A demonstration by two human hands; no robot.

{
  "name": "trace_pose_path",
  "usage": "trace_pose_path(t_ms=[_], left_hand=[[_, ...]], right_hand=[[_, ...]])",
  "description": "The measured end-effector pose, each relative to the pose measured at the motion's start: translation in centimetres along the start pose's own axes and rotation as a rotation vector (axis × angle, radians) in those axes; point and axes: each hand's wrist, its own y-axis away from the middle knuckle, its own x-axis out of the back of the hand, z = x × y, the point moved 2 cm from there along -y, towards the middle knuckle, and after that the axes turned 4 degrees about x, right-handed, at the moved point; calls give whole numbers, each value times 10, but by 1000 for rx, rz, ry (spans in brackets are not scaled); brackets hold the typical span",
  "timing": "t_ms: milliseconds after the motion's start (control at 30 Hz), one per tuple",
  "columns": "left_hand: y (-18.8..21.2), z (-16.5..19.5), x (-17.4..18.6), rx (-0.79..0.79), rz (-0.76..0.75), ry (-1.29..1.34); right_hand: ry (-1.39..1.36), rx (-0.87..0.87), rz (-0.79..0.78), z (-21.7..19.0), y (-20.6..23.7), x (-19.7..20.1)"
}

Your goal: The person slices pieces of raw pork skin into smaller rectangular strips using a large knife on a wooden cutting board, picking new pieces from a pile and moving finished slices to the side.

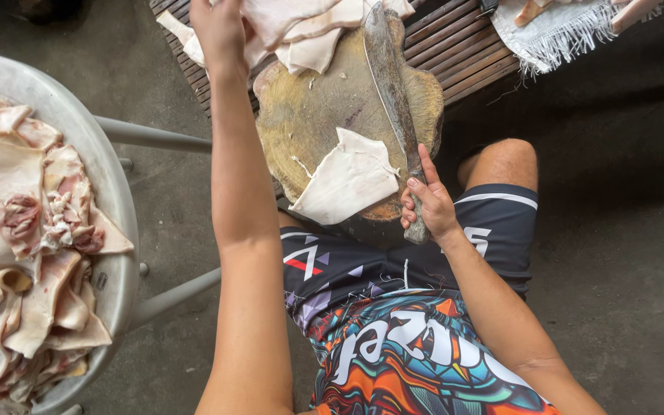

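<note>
**Inspector:** Start with the largest items. What is in view?

**Assistant:** At the left, a big grey metal basin [113, 192] on a stand, heaped with pale and pinkish skin pieces [24, 246]. Ahead, a slatted wooden table [455, 38] carries a round, worn chopping block [324, 107]. A second pile of pale skin [301, 31] lies at the block's far edge, and a frayed white cloth [547, 31] lies at the table's right end.

**Inspector:** And the piece being worked?

**Assistant:** One flat, pale sheet of skin [347, 180] lies on the near edge of the block, overhanging slightly toward the person's lap.

**Inspector:** State of the hands?

**Assistant:** The right hand [428, 204] is closed round the handle of a long cleaver [390, 84], forefinger stretched along its back; the blade rests across the block, just beside the sheet. The left hand [220, 31] is up at the far pile with its fingers on a piece; whether it grips or only touches, I cannot tell.

**Inspector:** Judgement on good practice?

**Assistant:** In my view, the sheet should sit fully on the block before any cut, the left fingers well clear of the edge, and the blade kept flat while the other arm reaches across it.

**Inspector:** Packages, labels, signs?

**Assistant:** None visible on the table, basin or floor. The only lettering is a printed pattern on the person's shorts [424, 346], multicoloured on black.
</note>
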Motion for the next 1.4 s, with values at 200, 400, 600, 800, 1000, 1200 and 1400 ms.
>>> trace_pose_path(t_ms=[200,400,600,800,1000,1200,1400], left_hand=[[185,-92,104,-6,70,-681],[303,-144,118,413,129,-486],[317,-142,116,390,-65,-679],[325,-182,111,525,-169,-367],[317,-177,112,401,-181,-50],[299,-153,107,446,-142,-138],[304,-135,98,479,-148,-104]], right_hand=[[-38,-24,-24,0,1,7],[295,13,-10,-3,10,-6],[1184,217,57,-21,63,-20],[1522,402,-69,-10,83,-20],[1471,253,-136,-31,76,-35],[1314,831,-306,-91,117,-64],[1168,976,-357,-79,129,-49]])
